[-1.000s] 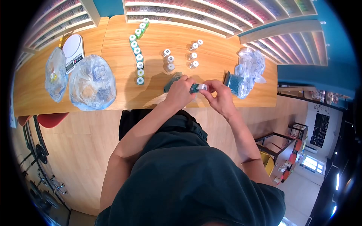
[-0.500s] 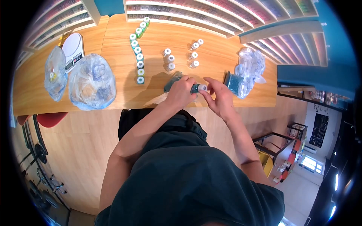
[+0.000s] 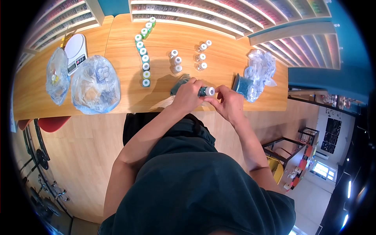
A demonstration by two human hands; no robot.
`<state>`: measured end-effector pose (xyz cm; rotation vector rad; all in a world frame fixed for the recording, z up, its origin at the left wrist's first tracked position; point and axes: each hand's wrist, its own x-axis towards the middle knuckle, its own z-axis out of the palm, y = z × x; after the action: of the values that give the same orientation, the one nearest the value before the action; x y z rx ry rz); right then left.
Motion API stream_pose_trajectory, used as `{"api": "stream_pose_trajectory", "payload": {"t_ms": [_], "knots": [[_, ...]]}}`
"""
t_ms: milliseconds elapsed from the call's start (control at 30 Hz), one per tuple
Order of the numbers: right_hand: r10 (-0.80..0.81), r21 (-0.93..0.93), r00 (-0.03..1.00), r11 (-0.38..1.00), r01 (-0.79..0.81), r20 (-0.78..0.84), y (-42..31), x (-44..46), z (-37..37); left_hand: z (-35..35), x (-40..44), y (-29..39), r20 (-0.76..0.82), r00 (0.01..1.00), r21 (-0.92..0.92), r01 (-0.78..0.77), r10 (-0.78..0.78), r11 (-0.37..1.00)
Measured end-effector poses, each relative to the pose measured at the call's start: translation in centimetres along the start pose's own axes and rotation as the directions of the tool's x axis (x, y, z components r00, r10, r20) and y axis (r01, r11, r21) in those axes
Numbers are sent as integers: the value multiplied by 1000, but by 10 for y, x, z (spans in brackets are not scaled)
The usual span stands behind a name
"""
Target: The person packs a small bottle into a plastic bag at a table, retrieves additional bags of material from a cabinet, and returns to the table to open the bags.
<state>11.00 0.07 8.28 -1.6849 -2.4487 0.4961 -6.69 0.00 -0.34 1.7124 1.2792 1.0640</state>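
Observation:
My left hand (image 3: 188, 93) is wrapped round a small bottle (image 3: 202, 91) of dark teal contents, tilted on its side with its white cap (image 3: 210, 91) to the right. My right hand (image 3: 225, 100) is beside the cap, its thumb and forefinger apart, with nothing visible between them. Partly behind my left hand lies a plastic bag (image 3: 179, 85) of dark teal material. Another teal-filled bag (image 3: 242, 85) lies right of my right hand, against a crumpled clear bag (image 3: 260, 70).
A winding row of white-capped bottles (image 3: 145, 58) with green and teal contents stands left of centre. Clear bottles (image 3: 178, 60) form two shorter groups. At the left are a white scale (image 3: 75, 47) and a large plastic bag (image 3: 96, 85). Racks (image 3: 188, 17) line the table's back edge.
My right hand's fingers have come away from the cap and moved slightly lower, leaving the white cap in full view. My left hand keeps its hold on the bottle.

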Motion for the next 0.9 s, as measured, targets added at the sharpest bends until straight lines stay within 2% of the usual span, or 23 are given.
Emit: {"api": "stream_pose_trajectory", "payload": {"t_ms": [67,167,367,900], "knots": [[5,54,999,999,-2,-46,-9,1,-5,0,0,0,1,1000,6,4,-4,1000],[-163,75,973,981,177,-166,-4,3,1,0,0,0,4,1000,2,10,-10,1000],[-66,232,987,968,100,-150,-2,1,13,2,-2,0,17,1000,23,13,-14,1000],[-11,315,986,947,64,-167,0,2,22,8,-4,-7,28,999,46,45,-47,998]]}}
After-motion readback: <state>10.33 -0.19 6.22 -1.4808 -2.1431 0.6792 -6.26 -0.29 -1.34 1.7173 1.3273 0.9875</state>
